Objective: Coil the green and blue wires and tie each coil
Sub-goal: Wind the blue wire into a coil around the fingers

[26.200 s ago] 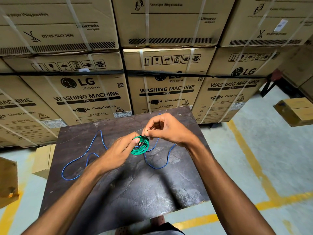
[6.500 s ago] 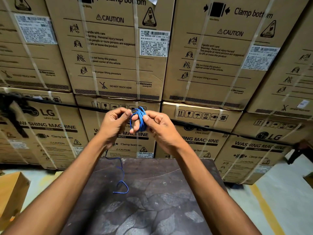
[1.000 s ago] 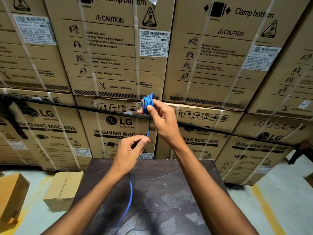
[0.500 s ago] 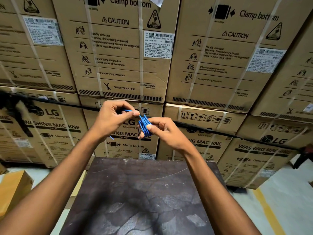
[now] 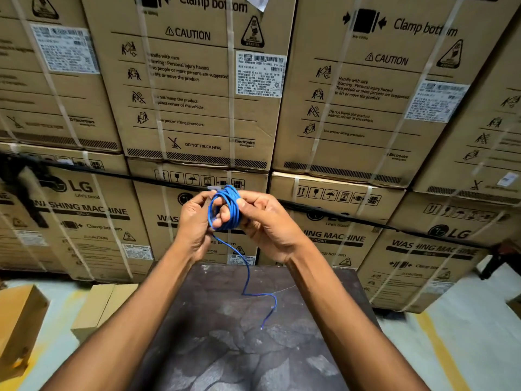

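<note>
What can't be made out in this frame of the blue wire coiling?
- Blue coil, head view: whether tied; fingers of the left hand and right hand cover its sides.
- Green wire: not in view.
- Tail end: too small.
- Table: near edge cut off by the frame.

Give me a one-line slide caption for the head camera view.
Both hands, left and right, hold a blue wire coil above a dark table, its loose tail dangling.
</note>
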Demonstrator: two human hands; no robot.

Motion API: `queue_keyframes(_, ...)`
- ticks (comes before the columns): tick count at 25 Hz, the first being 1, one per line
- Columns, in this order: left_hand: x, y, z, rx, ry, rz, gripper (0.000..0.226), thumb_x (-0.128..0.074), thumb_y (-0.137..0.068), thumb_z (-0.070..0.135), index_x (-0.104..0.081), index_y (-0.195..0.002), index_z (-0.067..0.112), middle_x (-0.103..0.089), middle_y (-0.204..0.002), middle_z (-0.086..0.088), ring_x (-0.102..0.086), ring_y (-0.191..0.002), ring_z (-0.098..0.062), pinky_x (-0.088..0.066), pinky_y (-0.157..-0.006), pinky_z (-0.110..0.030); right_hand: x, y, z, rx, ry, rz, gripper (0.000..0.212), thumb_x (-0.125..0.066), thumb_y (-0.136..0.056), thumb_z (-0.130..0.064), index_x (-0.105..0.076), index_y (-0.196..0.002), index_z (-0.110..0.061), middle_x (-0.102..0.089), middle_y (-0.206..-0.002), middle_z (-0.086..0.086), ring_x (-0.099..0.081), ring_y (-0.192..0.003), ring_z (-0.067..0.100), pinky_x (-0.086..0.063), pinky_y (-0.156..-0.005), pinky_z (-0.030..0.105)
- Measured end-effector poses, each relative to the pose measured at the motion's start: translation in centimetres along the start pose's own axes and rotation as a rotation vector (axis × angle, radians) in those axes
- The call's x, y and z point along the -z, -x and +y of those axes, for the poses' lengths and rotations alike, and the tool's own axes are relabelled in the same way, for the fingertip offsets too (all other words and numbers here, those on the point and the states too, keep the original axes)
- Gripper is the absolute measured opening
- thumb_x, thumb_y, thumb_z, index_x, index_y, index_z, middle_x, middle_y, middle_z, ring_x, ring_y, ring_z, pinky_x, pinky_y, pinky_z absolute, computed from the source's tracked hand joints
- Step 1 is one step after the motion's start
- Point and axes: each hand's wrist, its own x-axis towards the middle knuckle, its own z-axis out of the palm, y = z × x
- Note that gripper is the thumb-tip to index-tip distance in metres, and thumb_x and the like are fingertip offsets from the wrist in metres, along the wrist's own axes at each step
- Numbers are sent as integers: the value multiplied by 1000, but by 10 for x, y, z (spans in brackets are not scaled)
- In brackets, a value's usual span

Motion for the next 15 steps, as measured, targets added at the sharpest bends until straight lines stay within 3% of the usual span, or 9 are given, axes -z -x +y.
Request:
queue_keyframes(3,7,-8,-1,-54,-40,39,27,-49,-99,-1,-61,-81,15,-44,-41,12,-35,-30,1,-24,-33,-12,-7,0,1,24,-35,36,27,-39,-109,-4,-61,-119,7,-72,-90,10,-72,-86,23,-57,-91,32)
queue_keyframes(6,21,-6,-25,-61,-184,-59,18,-64,-95,27,-75,-82,24,-36,-49,14,-24,-40,-1,-20,-39,-17,1,-12,-8,197,18,226,27,-44,-109,-7,-62,-122,8,-73,-98,14,-72,-91,26,-57,-95,35)
queue_keyframes(8,25,1,-35,-95,-263,-69,22,-61,-96,31,-76,-84,22,-35,-49,11,-25,-42,-3,-20,-40,-17,10,-18,-10,283,180,321,26,-44,-109,-6,-63,-123,5,-76,-100,17,-73,-95,27,-57,-98,38)
queue_keyframes(12,25,21,-32,-247,-509,-235,24,-60,-97,34,-81,-92,22,-43,-50,8,-34,-47,-8,-28,-47,-19,20,-21,-4,347,517,440,24,-45,-109,-3,-67,-117,3,-77,-102,22,-74,-96,19,-55,-93,28)
queue_keyframes(15,23,31,-14,-333,-781,-315,25,-58,-98,35,-80,-96,24,-40,-50,11,-29,-49,-3,-21,-48,-25,34,-21,11,299,902,466,19,-51,-106,-10,-69,-100,-5,-76,-90,8,-70,-83,22,-57,-77,43)
